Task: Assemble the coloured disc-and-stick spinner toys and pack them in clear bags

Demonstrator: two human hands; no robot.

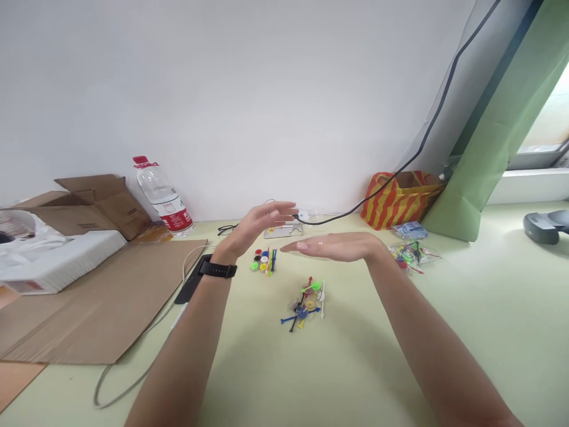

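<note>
My left hand (258,224) is raised above the pale green table (489,308) with its fingers stretched out and nothing in it; a black watch (217,268) is on that wrist. My right hand (335,245) hovers flat, palm down, fingers extended toward the left, also holding nothing. Below the hands lie two small heaps of colourful plastic toy parts: round discs and sticks (264,261) under the left hand, and a looser pile of sticks and connectors (306,301) nearer me. A clear bag of similar parts (411,254) lies to the right of my right hand.
Flattened cardboard (98,302) and an open carton (95,201) sit at the left beside white foam (57,261). A water bottle (162,196) stands by the wall. A striped orange bag (400,198), a black cable (427,130), a green curtain (493,136) and a phone (191,283) are nearby.
</note>
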